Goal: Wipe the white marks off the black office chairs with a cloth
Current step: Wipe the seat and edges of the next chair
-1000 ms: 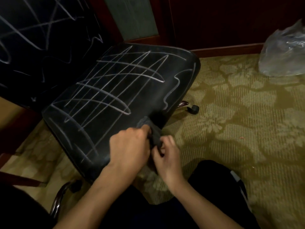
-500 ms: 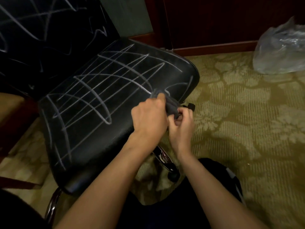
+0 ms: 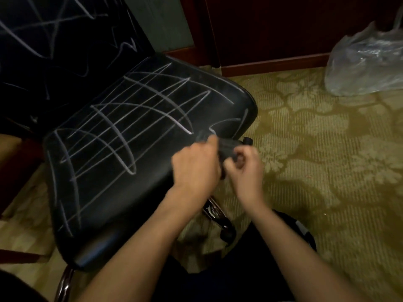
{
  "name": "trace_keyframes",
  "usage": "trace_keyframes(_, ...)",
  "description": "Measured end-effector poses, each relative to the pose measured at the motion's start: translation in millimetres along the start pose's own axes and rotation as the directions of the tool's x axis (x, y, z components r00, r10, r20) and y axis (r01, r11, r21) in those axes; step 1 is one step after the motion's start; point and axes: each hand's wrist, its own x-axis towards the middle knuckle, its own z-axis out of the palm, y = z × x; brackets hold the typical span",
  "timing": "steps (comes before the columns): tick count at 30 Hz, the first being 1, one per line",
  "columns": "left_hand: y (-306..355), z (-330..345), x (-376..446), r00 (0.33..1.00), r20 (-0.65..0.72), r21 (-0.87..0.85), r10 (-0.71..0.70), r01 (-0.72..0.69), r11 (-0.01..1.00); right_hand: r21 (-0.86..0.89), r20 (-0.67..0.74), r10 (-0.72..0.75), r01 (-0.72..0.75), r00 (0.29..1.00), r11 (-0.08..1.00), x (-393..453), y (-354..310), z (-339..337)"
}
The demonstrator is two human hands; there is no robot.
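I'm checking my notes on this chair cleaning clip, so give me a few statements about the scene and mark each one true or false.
1. Both hands hold the cloth: left hand, right hand. True.
2. The chair seat is wiped clean. False: white marks cross most of it.
3. The backrest carries white marks. True.
4. The plastic bag lies on the seat. False: it sits on the carpet by the wall.

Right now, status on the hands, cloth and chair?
Left hand and right hand both grip dark cloth at seat edge. Chair seat mostly covered in white marks. Nothing in the way.
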Motion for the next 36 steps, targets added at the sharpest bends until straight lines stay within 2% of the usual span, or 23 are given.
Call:
trace_keyframes(3,25,-1,34,0.995,-0.079,-0.004,0.062,-0.063,0.998,-0.097,-0.084,-0.055,0.047,0.995,0.994,50,1,-20)
trace_keyframes(7,12,-2,34,0.992,-0.100,0.011,0.074,-0.073,0.997,-0.106,-0.116,-0.049,0.037,0.992,0.994,34,5,0)
trace_keyframes(9,-4,2,15,0.995,-0.076,-0.005,0.068,-0.068,0.998,-0.088,-0.089,-0.048,0.041,0.995,0.995,8,6,14)
trace_keyframes(12,-31,7,-20,0.997,-0.058,0.000,0.048,-0.049,0.999,-0.018,0.038,-0.057,0.058,0.998,0.998,-22,7,20)
trace_keyframes(15,-37,6,-29,0.996,-0.052,0.025,0.070,-0.068,0.997,-0.075,0.126,-0.118,0.128,0.985,0.989,-26,4,13)
trace_keyframes(18,-14,1,5,0.988,-0.083,0.051,0.131,-0.127,0.991,-0.154,0.047,-0.128,0.134,0.991,0.979,12,-6,-8)
trace_keyframes(21,22,-8,57,0.980,-0.154,0.030,0.128,-0.124,0.992,-0.227,-0.061,-0.163,0.145,0.985,0.963,76,-18,-34)
trace_keyframes(24,45,-14,92,0.979,-0.175,0.016,0.101,-0.100,0.995,-0.240,-0.079,-0.147,0.124,0.986,0.963,112,-21,-39)
trace_keyframes(27,40,-15,89,0.982,-0.172,0.000,0.074,-0.075,0.997,-0.233,-0.088,-0.144,0.120,0.986,0.965,103,-16,-29)
trace_keyframes(29,24,-8,67,0.983,-0.170,-0.019,0.071,-0.075,0.997,-0.225,-0.053,-0.142,0.127,0.988,0.966,78,-12,-19)
trace_keyframes(33,-4,10,21,0.990,-0.097,-0.019,0.107,-0.109,0.994,-0.297,0.160,-0.162,0.204,0.974,0.933,32,-5,-12)
trace_keyframes(36,3,6,32,0.985,-0.121,0.038,0.120,-0.116,0.992,-0.388,0.212,-0.206,0.276,0.955,0.879,60,-10,-25)
